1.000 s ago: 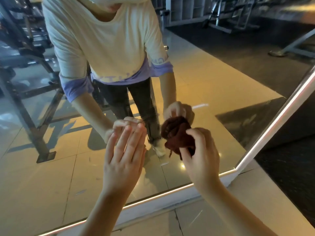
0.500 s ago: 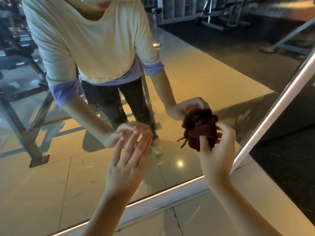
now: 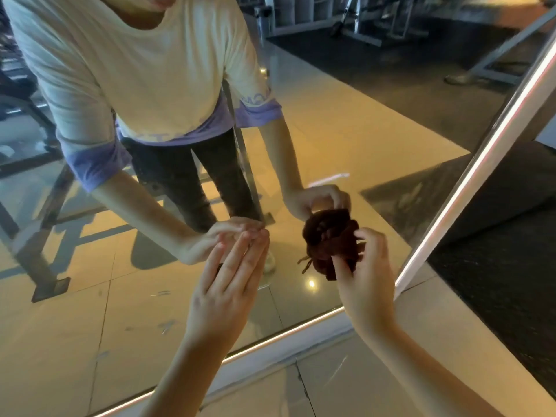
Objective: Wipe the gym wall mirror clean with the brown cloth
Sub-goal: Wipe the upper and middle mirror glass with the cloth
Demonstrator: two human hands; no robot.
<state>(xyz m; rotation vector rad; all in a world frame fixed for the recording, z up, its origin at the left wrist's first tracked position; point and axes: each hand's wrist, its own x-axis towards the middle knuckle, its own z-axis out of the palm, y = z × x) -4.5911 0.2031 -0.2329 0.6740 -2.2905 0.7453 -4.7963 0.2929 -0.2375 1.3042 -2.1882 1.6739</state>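
Observation:
The wall mirror (image 3: pixel 346 121) fills most of the view, with faint smudges low on its left side. A bunched brown cloth (image 3: pixel 329 240) with loose threads is pressed against the glass near the mirror's lower right corner. My right hand (image 3: pixel 365 284) grips it from below, fingers closed around it. To the cloth's left, my left hand (image 3: pixel 230 290) is flat with fingers together and extended, its fingertips touching the glass. My own reflection in a pale shirt with purple cuffs shows in the mirror above both hands.
A lit strip frame (image 3: pixel 469 182) runs along the mirror's right edge and bottom edge (image 3: pixel 279 334). Pale floor tiles (image 3: pixel 255 395) lie below the mirror and dark matting (image 3: pixel 508 266) lies to the right. Gym machine frames are reflected at left.
My right hand slid the cloth to the right along the glass, towards the mirror's lower right corner, then held there. My left hand stayed resting on the glass.

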